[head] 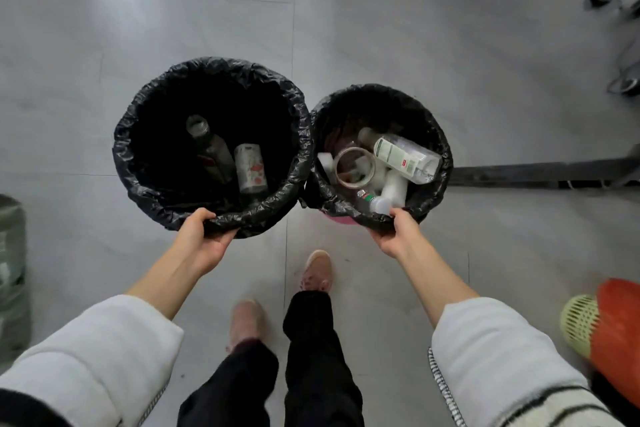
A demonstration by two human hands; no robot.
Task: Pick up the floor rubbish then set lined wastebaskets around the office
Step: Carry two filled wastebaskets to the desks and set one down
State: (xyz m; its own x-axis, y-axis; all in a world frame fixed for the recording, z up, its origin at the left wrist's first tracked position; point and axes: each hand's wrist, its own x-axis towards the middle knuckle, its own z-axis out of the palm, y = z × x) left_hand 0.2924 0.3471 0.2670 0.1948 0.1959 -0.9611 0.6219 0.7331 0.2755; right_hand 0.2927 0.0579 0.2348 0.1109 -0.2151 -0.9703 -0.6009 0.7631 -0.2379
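Two wastebaskets lined with black bags hang above the grey tiled floor, side by side and touching. My left hand grips the near rim of the larger left basket, which holds a glass bottle and a can. My right hand grips the near rim of the smaller right basket, pink under its liner. It is filled with a clear plastic bottle, a tape roll and white plastic pieces.
A yellow-green mesh basket with an orange liner stands at the lower right. A green bundle sits at the left edge. A dark bar and chair bases lie to the right. My feet are below the baskets.
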